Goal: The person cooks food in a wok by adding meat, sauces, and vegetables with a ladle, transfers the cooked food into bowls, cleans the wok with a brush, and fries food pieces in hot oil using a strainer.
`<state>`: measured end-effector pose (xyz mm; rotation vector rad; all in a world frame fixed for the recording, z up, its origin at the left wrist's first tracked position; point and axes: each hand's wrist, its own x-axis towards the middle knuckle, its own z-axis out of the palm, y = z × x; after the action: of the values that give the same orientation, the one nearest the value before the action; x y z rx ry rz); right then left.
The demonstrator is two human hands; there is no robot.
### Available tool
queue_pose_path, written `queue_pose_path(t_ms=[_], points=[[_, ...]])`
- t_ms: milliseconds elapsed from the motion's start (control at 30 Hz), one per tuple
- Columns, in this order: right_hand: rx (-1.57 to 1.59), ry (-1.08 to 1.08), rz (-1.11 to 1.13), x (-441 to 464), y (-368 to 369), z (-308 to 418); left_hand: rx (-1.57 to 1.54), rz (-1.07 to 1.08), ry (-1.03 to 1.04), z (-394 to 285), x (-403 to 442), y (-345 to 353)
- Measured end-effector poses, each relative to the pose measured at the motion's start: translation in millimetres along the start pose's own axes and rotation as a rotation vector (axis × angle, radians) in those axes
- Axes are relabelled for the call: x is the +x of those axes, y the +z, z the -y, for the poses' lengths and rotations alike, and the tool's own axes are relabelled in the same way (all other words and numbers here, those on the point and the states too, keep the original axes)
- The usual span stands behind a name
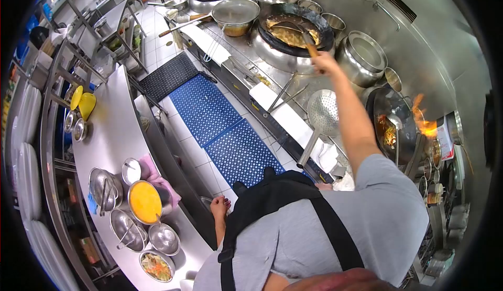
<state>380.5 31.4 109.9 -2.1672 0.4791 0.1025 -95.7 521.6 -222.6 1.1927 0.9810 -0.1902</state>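
Note:
My right hand is closed round the wooden handle of a wok spatula. The spatula's dark head rests in a wok on the range, among pale yellow-brown food. My left hand hangs low beside the steel counter, its fingers loosely curled and nothing visible in them. Nearest to it on the counter is a pot of orange-yellow liquid. Under my right forearm lies a perforated skimmer, its handle pointing toward me.
Flames rise beside a second wok at right. A lidded steel pot and a wide strainer flank the cooking wok. Steel bowls and chopped vegetables stand on the left counter. Blue mats cover the aisle.

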Motion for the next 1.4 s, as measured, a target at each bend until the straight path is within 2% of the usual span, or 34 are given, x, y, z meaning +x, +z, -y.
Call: queue_pose_path(t_ms=[33, 100, 233, 300, 367, 467, 600, 800, 933, 967, 1067, 1167, 1267, 1300, 1333, 1400], points=[[-0.081, 0.003, -0.004, 14, -28, -5, 0.039, -0.037, -0.027, 1, 5, -4], [-0.588, -0.237, -0.236, 26, -64, -7, 0.103, -0.076, -0.029, 9, 14, -12], [-0.479, -0.164, -0.08, 20, -98, 4, 0.396, -0.152, -0.035, 44, 22, -41], [-0.448, -0.105, -0.046, 29, -110, -5, 0.683, -0.127, 0.032, 71, 22, -61], [-0.308, -0.017, 0.049, 38, -118, -17, 1.005, -0.097, 0.132, 96, 21, -77], [-0.04, 0.086, 0.13, 34, -118, -27, 1.248, -0.076, 0.199, 107, 7, -82], [0.213, 0.162, 0.256, 47, -96, -41, 1.345, -0.078, 0.209, 104, -7, -78], [0.381, 0.165, 0.368, 82, -54, -52, 1.42, -0.086, 0.286, 88, -11, -69], [0.442, 0.193, 0.373, 99, -31, -50, 1.506, -0.056, 0.51, 70, 4, -65], [0.455, 0.194, 0.37, 101, -31, -49, 1.46, -0.041, 0.58, 56, 6, -62], [0.361, 0.165, 0.301, 110, -47, -63, -0.02, -0.198, -0.191, 43, 17, -47], [0.258, 0.12, 0.25, 107, -56, -69, -0.074, -0.217, -0.221, 39, 13, -44], [0.186, 0.066, 0.262, 108, -72, -82, 0.118, -0.248, -0.139, 53, 8, -52], [0.16, 0.052, 0.265, 107, -81, -85, 0.656, -0.182, 0.114, 55, 4, -59], [0.132, 0.037, 0.268, 107, -87, -87, 0.999, -0.157, 0.276, 56, -2, -61], [0.132, 0.035, 0.278, 108, -90, -89, 1.305, -0.136, 0.356, 59, -11, -60]])
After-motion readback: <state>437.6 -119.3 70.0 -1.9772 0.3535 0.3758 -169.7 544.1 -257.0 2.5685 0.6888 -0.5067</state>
